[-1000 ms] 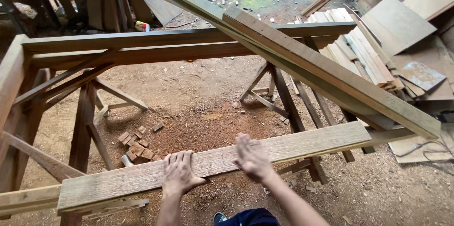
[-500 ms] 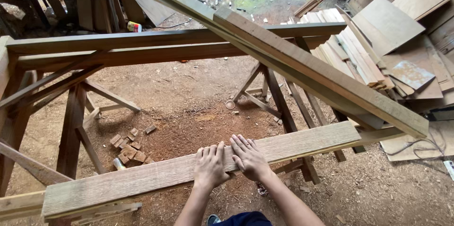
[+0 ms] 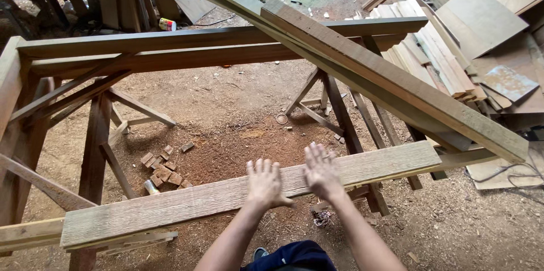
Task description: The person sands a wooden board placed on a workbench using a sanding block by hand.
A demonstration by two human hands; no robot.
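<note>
Both hands lie flat, palms down and fingers spread, gripping nothing: the left hand (image 3: 264,183) and the right hand (image 3: 321,170) press side by side on the top face of a rough-sawn plank (image 3: 170,208). The plank runs across the near edge of a wooden trestle frame (image 3: 164,50), from about 8 o'clock at lower left up toward 3 o'clock, where its right end rests beside a long diagonal beam (image 3: 396,87). A dark blue garment (image 3: 292,257) shows at 6 o'clock between the forearms.

Under the frame, on the reddish sawdust-strewn ground, a small heap of wood offcuts (image 3: 163,170) lies at 9 o'clock from the hands, well apart from them. The diagonal beam climbs from 3 o'clock to 12 o'clock, crossing over the frame's far rail. Beyond it, at 2 o'clock, sits a stack of pale sawn boards (image 3: 422,58) with flat sheet panels (image 3: 479,18) next to it. At 11 o'clock, behind the far rail, a small can (image 3: 167,24) lies on the ground.
</note>
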